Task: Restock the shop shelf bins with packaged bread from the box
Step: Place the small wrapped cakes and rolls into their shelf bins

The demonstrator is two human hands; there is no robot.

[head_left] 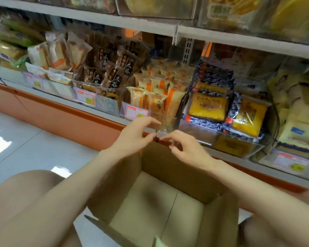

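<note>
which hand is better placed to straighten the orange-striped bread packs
Probably left: the left hand is at the bin front just below the orange-striped packs; the right hand sits lower, over the box rim.

The left grip point(136, 136) and the right grip point(187, 150) are smeared, so I cannot tell if their fingers pinch something clear or just touch the front of the see-through bin point(169, 122). The price tags point(135, 112) are too fuzzy to read. The top edge cuts off the top-shelf packs point(227, 13). The right edge cuts off the pale yellow packs point(296, 111). The bottom edge cuts off the near side of the cardboard box point(177, 172), and the arms hide parts of its walls. The green packs point(12, 34) far left are only a blur.
</note>
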